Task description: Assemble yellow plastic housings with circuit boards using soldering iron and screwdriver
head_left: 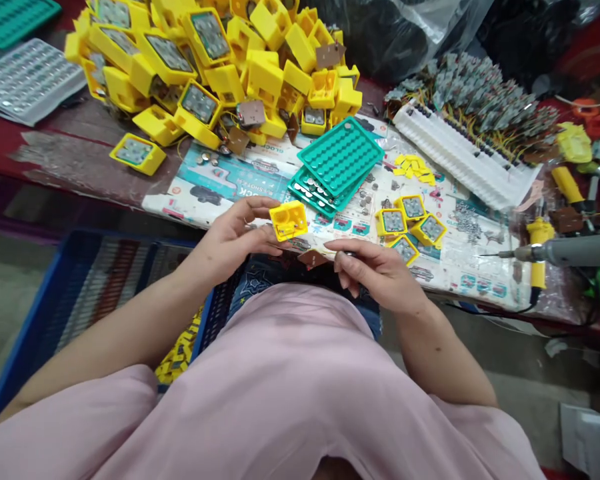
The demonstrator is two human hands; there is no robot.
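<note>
My left hand (243,233) grips a small yellow plastic housing (289,221), its hollow inside turned up toward me. A brown circuit board (313,259) hangs just below the housing, near the table edge. On the other side of the board, my right hand (373,270) is closed, thumb against fingers. A small dark, shiny piece shows between them, too little of it to name. Beyond both hands lie two stacked green trays (341,160), the lower one with silver button cells (315,190). Several yellow housings with grey faces (413,207) stand right of my right hand.
A big heap of yellow housings (225,80) covers the back left. At the right are a white foam strip (465,157) with wired parts, small yellow pieces (414,169), loose screws (467,223) and an electric screwdriver (570,251) pointing left. A blue crate (35,320) stands below left.
</note>
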